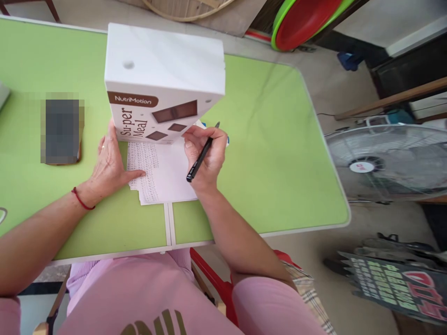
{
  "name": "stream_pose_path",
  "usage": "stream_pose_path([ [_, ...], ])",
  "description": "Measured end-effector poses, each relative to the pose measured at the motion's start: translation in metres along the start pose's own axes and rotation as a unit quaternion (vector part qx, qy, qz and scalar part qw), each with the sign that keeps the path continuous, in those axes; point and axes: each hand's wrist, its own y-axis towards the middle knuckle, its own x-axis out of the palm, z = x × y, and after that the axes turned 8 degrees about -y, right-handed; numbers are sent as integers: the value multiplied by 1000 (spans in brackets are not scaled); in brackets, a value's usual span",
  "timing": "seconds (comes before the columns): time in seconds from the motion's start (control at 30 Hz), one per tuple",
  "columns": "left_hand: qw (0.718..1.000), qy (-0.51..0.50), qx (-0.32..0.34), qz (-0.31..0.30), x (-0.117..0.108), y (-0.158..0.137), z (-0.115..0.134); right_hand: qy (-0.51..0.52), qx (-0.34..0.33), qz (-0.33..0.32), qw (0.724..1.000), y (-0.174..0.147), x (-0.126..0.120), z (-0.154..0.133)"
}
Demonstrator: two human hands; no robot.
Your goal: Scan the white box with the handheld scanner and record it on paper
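Note:
A white "NutriMotion Super Meal" box [164, 88] stands upright at the far side of the handwritten papers [171, 172] on the green table. My left hand [110, 160] is at the box's lower left corner. Its fingers lie stretched along the box's side, and the thumb is spread out over the written lines. A black pen [199, 160] slants through my right hand [207, 158], which is closed around it. The fingertips of that hand reach the box's lower right edge. Whatever lies behind the box is hidden, apart from small white and blue bits [228, 140] beside my right hand.
A blurred-out dark phone-like object [63, 131] lies on the green table [279, 163] to the left. Beyond the table's right edge stands a fan [366, 163]. Red and green basins [307, 21] are at the back, and a printed dark bag [394, 284] is at the lower right.

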Motion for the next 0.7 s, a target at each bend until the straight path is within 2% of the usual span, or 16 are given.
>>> stream_pose_path([
  [0.17, 1000, 4, -18, -10, -1, 1, 4, 5, 10, -9, 1000, 0, 0, 0],
  [0.37, 1000, -12, -6, -10, -2, 0, 2, 2, 40, -18, 999, -3, 0, -2],
  [0.7, 999, -16, 6, -29, -7, 0, 2, -3, 17, 7, 1000, -5, 2, -2],
])
